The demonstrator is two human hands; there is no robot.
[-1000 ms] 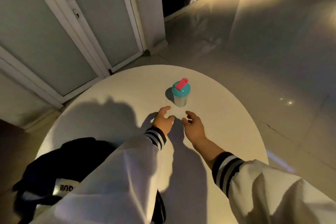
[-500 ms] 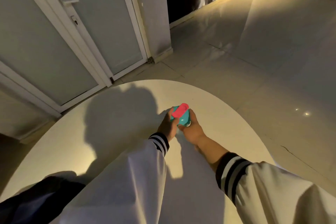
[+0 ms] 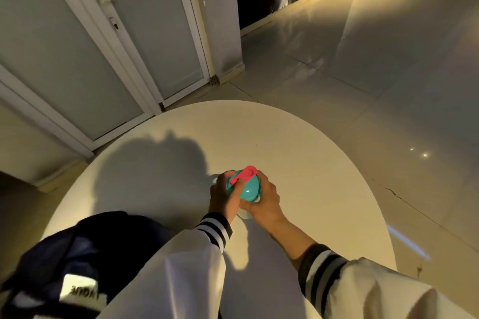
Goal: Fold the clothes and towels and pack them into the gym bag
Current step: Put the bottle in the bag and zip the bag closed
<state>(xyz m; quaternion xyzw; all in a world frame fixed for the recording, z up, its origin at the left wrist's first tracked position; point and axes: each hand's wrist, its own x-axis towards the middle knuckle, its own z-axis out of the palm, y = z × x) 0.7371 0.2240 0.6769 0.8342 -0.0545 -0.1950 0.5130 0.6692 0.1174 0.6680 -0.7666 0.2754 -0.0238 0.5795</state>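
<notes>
While your left hand (image 3: 223, 198) curled round the shaker bottle (image 3: 247, 190), one finger on its pink flip cap (image 3: 245, 175), your right hand (image 3: 265, 198) gripped the teal lid's other side. Bottle: mid-table, on the round white table (image 3: 311, 163). Gym bag (image 3: 77, 248): dark, at the table's near-left edge, apart from both hands.

One shaker bottle (image 3: 247, 190), one gym bag (image 3: 77, 254), one round table (image 3: 311, 163), two hands: left hand (image 3: 223, 199), right hand (image 3: 268, 198)
</notes>
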